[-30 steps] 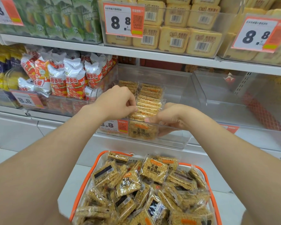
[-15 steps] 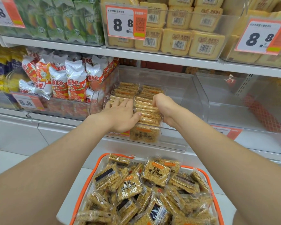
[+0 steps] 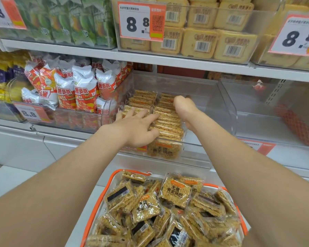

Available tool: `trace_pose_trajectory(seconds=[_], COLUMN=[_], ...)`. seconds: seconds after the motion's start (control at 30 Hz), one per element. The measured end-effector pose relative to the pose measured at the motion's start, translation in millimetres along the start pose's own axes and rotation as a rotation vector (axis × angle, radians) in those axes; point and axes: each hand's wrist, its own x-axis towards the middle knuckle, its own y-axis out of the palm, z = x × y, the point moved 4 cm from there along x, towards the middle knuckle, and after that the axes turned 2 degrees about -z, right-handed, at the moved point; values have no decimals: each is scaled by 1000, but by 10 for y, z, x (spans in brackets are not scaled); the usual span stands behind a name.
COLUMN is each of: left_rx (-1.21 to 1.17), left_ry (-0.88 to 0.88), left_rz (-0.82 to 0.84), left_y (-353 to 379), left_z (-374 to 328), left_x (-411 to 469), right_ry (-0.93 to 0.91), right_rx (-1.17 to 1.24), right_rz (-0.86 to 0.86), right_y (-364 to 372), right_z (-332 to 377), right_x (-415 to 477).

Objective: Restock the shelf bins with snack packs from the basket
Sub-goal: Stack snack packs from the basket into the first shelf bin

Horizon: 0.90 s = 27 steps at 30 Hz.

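**Pack set in, rows being squared up**

Nearest, below both wrists, the basket (image 3: 105, 191) is heaped with loose packs (image 3: 176, 192), so most of the restocking is yet to come. Each is a flat square of golden, grainy rice crust in clear crinkly film, some face-up with an orange band and dark lettering, others showing a barcode. They look light and stiff, with film that may slip.

Above the basket, the left grip (image 3: 136, 129) lies on the rows (image 3: 166, 122) in the bin (image 3: 194, 86), fingers apart and straight, palm down, pressing the tops of the left row. The right grip (image 3: 183, 107) sits further in, at the right row's far end. Only its back and wrist show, and I cannot tell whether its fingers are clamped on a pack or merely pushing.

A second ago both were bunched at the bin's front lip, handling a pack. They have since gone deeper, the left flattening out and the right sliding toward the back. That suggests the pack is already placed and this is tidying, with the rows pushed back to make room in front.

The stocked packs stand on edge in two tight rows, and one faces out behind the front wall, under the left grip.

Left of the left grip stand red-and-white bags (image 3: 82, 90). Beyond both, on the upper shelf, are yellow packs (image 3: 200, 41) and a price tag (image 3: 141, 22)
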Motion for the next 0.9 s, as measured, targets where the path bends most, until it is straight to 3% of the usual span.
trace_pose_trajectory(seconds=[0.37,0.5,0.57,0.73,0.8,0.9], left_rx=[-22,-18,-25,-31,-30,-46], left_ry=[-1,-2,-4,-9,-11,-8], left_rz=[33,25,22,7,2,-2], left_y=[14,23,24,13,22,31], left_z=[-31,-44,-42,-44,-49,-61], left_x=[4,-12,-7,1,1,0], right_ry=[-34,70,107,-25,-54,44], right_rx=[-62,-108,-265,-737,-706,-392], right_rz=[53,-70,-39,19,22,104], right_y=[21,-55,-44,-103,-91,-102], right_z=[95,85,95,99,102,62], right_x=[115,122,16,-366,-427,-447])
